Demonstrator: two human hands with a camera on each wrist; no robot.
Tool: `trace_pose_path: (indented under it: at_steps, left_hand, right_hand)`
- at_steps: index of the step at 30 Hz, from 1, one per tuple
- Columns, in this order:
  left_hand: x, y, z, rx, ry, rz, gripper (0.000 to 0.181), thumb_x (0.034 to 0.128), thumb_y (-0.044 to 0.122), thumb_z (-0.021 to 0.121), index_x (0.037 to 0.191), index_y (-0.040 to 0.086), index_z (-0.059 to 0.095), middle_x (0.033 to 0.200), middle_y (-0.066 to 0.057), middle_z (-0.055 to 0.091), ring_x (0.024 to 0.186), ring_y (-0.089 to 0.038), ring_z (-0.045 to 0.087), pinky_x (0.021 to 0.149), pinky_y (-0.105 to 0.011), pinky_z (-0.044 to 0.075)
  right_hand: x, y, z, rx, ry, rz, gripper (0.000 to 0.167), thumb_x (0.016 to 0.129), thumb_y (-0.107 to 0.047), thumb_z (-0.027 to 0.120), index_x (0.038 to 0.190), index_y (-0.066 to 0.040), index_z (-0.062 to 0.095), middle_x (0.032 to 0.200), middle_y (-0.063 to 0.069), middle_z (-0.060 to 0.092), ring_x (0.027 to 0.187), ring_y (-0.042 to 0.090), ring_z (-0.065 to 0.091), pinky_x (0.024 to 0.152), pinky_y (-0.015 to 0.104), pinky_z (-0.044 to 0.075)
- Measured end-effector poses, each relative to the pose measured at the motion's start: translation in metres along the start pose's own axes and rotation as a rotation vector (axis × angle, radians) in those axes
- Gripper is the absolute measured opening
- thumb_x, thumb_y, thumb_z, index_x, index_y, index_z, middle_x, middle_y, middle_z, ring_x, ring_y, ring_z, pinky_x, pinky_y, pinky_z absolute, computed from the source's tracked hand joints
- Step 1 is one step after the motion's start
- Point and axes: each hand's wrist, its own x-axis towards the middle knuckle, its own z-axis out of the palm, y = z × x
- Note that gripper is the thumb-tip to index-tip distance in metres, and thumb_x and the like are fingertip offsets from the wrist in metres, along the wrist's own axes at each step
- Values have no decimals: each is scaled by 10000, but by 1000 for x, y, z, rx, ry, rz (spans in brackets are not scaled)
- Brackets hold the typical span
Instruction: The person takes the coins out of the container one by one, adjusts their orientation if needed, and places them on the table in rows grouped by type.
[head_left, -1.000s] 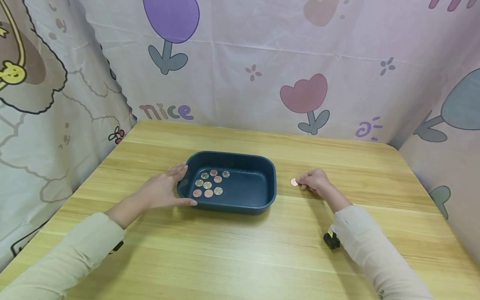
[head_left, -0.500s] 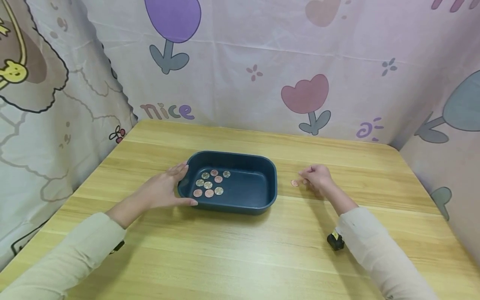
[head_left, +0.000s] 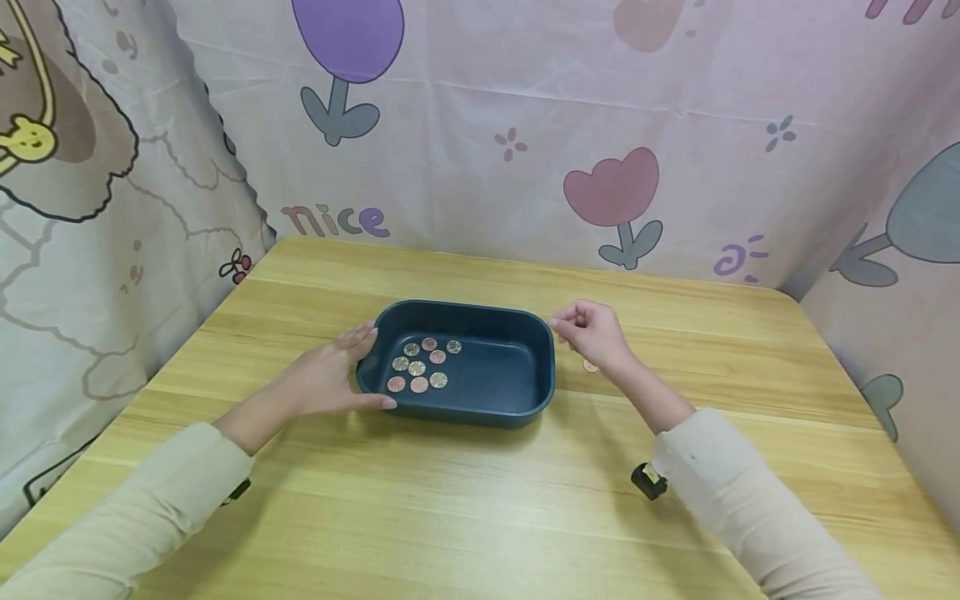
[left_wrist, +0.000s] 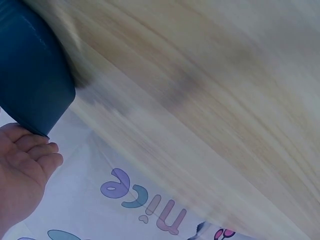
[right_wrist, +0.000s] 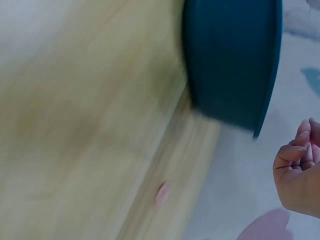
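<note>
A dark blue rectangular tray [head_left: 456, 413] sits on the table with several copper- and gold-coloured coins [head_left: 417, 368] lying flat in its left half. My left hand [head_left: 318, 379] holds the tray's left end, thumb along the front wall and fingers at the back corner. In the left wrist view, those fingers [left_wrist: 37, 150] touch the rim. At the tray's back right corner, my right hand [head_left: 592, 333] is raised with thumb and forefinger pinched together. They seem to pinch a coin, mostly hidden by the fingertips. Another copper-coloured coin [head_left: 590, 366] lies on the table, partly behind that hand.
The wooden table [head_left: 480, 517] reaches to a printed cloth backdrop [head_left: 480, 100] behind it, with more cloth at both sides. A small black device [head_left: 649, 481] is on the right sleeve's cuff.
My right hand has drawn back from the coin spot, then moved left and away from me to the tray's right corner. One coin stays on the table. The left hand and tray have kept still.
</note>
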Motion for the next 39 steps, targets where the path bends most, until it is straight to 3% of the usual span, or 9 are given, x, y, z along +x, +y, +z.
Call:
trace_pose_path:
  at_steps: [6, 10, 18, 23, 26, 31, 39]
  left_hand:
    - [1, 1, 0, -10, 7, -4, 1130, 678, 743, 597, 1429, -41, 283, 1518, -221, 218, 1359, -444, 268, 1049, -583, 323]
    - [2, 1, 1, -7, 9, -1, 1124, 681, 739, 598, 1430, -38, 284, 1519, -217, 219, 1362, -438, 267, 1051, -577, 325]
    - [2, 2, -1, -5, -3, 10, 1135, 687, 743, 587, 1430, -51, 264, 1517, -228, 206, 1367, -437, 254, 1063, -569, 312]
    - [2, 2, -2, -5, -17, 7, 1142, 689, 760, 565, 1433, -51, 259, 1518, -232, 200, 1367, -441, 249, 1067, -569, 305]
    - [1, 1, -2, -13, -22, 3, 1148, 687, 768, 558, 1435, -48, 254, 1521, -227, 195, 1371, -435, 245, 1073, -563, 300]
    - [-1, 1, -2, -23, -17, 4, 1139, 688, 757, 569, 1430, -52, 266, 1517, -231, 208, 1366, -437, 255, 1066, -568, 307]
    - [-1, -1, 0, -40, -6, 11, 1133, 691, 745, 581, 1432, -49, 261, 1520, -220, 206, 1375, -423, 248, 1082, -553, 295]
  right_hand:
    - [0, -21, 29, -33, -61, -67, 173, 877, -128, 634, 895, 44, 639, 660, 48, 609, 599, 148, 555, 532, 207, 476]
    - [4, -26, 49, -49, -106, -87, 155, 877, -127, 635, 898, 26, 649, 734, 150, 632, 636, 214, 561, 549, 208, 479]
    - [18, -18, 88, -114, -174, -154, 114, 869, -88, 636, 885, 23, 653, 736, 122, 630, 570, 96, 505, 521, 191, 434]
    - [26, -16, 109, -172, -249, -84, 95, 866, -73, 635, 894, 12, 666, 756, 114, 642, 579, 91, 524, 522, 188, 453]
    - [29, -16, 120, -235, -332, -36, 93, 858, -71, 643, 909, 1, 674, 782, 105, 651, 611, 92, 535, 543, 175, 453]
    - [30, -14, 135, -373, -455, -64, 131, 838, -81, 671, 949, -12, 674, 824, 98, 648, 671, 104, 509, 593, 165, 413]
    - [30, -11, 143, -468, -522, -62, 153, 818, -97, 698, 938, -21, 641, 771, 54, 583, 684, 110, 480, 598, 174, 382]
